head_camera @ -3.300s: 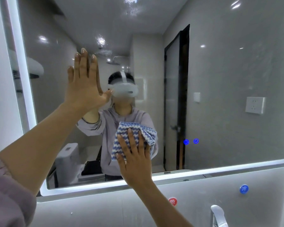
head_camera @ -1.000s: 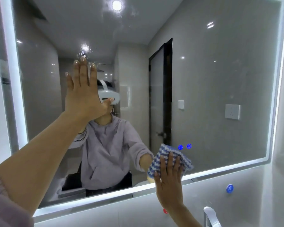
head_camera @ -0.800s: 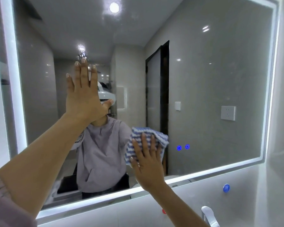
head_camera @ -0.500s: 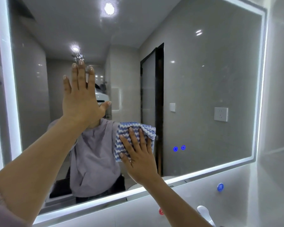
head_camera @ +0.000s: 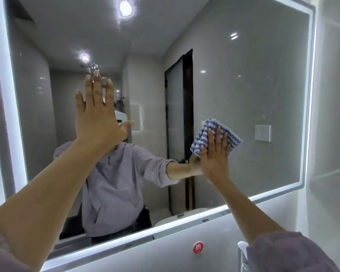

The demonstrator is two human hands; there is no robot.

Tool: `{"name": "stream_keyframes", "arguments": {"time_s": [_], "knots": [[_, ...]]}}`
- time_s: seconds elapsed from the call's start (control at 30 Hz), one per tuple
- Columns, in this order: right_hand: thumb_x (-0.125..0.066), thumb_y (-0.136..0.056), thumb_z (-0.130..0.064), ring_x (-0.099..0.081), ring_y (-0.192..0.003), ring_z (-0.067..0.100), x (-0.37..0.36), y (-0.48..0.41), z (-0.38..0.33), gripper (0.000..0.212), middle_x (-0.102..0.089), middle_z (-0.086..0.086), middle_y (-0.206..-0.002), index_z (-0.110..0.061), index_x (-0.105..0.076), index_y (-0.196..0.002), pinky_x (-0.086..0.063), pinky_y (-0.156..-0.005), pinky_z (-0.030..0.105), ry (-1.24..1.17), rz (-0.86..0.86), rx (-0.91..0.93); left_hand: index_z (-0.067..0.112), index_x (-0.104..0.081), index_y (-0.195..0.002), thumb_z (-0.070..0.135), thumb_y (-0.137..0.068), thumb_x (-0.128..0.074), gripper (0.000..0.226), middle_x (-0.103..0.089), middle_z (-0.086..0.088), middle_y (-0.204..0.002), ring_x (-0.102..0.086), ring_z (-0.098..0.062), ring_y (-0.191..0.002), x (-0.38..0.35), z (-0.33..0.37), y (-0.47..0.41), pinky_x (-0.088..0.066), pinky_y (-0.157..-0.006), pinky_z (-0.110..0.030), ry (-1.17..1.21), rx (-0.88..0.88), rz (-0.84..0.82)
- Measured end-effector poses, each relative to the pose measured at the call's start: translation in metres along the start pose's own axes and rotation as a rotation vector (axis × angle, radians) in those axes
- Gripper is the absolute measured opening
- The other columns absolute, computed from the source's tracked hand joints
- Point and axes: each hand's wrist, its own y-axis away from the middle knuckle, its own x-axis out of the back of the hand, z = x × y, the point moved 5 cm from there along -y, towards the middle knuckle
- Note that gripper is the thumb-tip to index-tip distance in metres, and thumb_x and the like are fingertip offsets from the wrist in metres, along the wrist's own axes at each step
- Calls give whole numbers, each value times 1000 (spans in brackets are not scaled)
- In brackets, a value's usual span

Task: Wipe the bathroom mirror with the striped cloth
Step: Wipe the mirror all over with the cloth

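A large bathroom mirror (head_camera: 249,91) with a lit white border fills the view. My left hand (head_camera: 97,118) lies flat on the glass left of centre, fingers straight and pointing up. My right hand (head_camera: 214,158) presses a blue-and-white striped cloth (head_camera: 217,136) flat against the glass right of centre, fingers spread straight over it. The cloth's upper part shows above my fingertips. The mirror reflects a person in a lilac top.
Below the mirror is a pale tiled wall with a round red sticker (head_camera: 198,247). A chrome tap (head_camera: 242,250) shows at the lower right, partly behind my sleeve. A white tiled side wall (head_camera: 332,134) stands close to the mirror's right edge.
My right hand has slid the cloth to the right and upward across the glass, from near the reflected person to past the dark door's reflection. My left hand has stayed in place.
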Motion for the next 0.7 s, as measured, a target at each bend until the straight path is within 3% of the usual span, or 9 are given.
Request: {"name": "stream_keyframes", "arguments": {"time_s": [0.17, 0.23, 0.3, 0.33, 0.43, 0.5, 0.53, 0.6, 0.7], "knots": [[-25, -101, -38, 16, -143, 23, -16, -5, -6, 65, 25, -3, -154, -26, 21, -146, 0, -118, 53, 87, 51, -137, 9, 13, -149, 64, -81, -50, 108, 23, -16, -155, 20, -32, -144, 4, 4, 2, 2, -118, -52, 1, 20, -3], [-26, -101, -36, -4, -144, 36, -12, -6, -9, 59, 2, 12, -158, -12, -4, -150, -9, -116, 58, 21, 64, -140, 8, 13, -149, 64, -81, -50, 108, 24, -16, -155, 20, -32, -144, 5, 6, 2, 3, -118, -51, 0, 22, -15], [-12, -101, -42, -31, -133, 49, -4, -8, -15, 66, -33, 30, -145, 6, -37, -139, -23, -106, 65, -41, 89, -129, 8, 13, -149, 63, -81, -51, 108, 23, -17, -155, 20, -32, -144, 8, 7, 2, 2, -118, -52, -8, 22, -24], [-6, -101, -45, -33, -133, 48, -3, -8, -18, 71, -35, 30, -145, 6, -37, -140, -26, -104, 64, -56, 89, -121, 8, 12, -149, 63, -81, -52, 108, 22, -17, -156, 19, -32, -144, 9, 7, 2, 1, -118, -52, -7, 21, -28], [2, -97, -51, -4, -146, 32, -2, -6, -14, 62, -7, 13, -159, -21, 16, -149, -11, -116, 52, -25, 44, -68, 6, 7, -149, 61, -79, -55, 109, 18, -18, -157, 17, -32, -145, 14, 9, 2, 1, -118, -51, 15, 18, -32], [9, -93, -56, 18, -145, 25, -11, -3, -3, 59, 14, 3, -158, -30, 30, -142, -1, -118, 51, 24, -8, -4, 5, 2, -150, 59, -79, -59, 108, 13, -19, -157, 13, -33, -145, 16, 10, 3, 0, -117, -51, 12, 21, -31], [13, -90, -58, 25, -143, 22, -13, -3, 2, 59, 23, -1, -156, -32, 35, -139, 3, -118, 51, 38, -49, -1, 5, 0, -150, 58, -78, -60, 107, 10, -19, -158, 11, -33, -146, 16, 9, 4, -2, -116, -51, 6, 24, -29], [15, -90, -58, 19, -144, 28, -14, -3, 5, 62, 18, 7, -158, -27, 31, -141, 3, -117, 53, 50, -89, 10, 5, -3, -150, 57, -77, -62, 107, 6, -20, -158, 7, -33, -146, 18, 10, 3, -3, -116, -52, -7, 31, -42], [2, -96, -55, 16, -144, 36, -13, -2, 7, 65, 15, 15, -157, -19, 29, -143, 6, -116, 55, 98, -178, 87, 3, -12, -148, 57, -74, -66, 107, -4, -21, -157, -2, -37, -145, 25, 13, 2, -7, -115, -56, -74, 58, -78]]}}
